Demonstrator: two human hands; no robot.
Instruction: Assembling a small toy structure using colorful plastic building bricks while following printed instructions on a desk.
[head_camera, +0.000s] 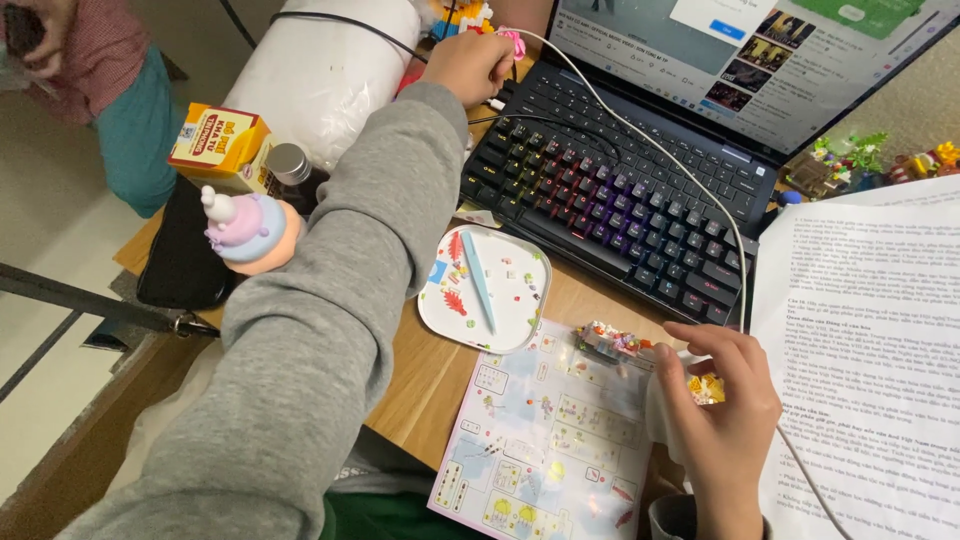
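Head view: backlit laptop keyboard fills the desk, instruction sheet below, white tray between. Left hand reaches far over, fingers curled on a pink brick piece. Right hand pinches a small yellow brick model.

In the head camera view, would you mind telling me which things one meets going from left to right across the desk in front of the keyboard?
Pastel toy figure → white square tray holding a light blue tool → small multicoloured brick model on the instruction sheet → right hand → printed text page.
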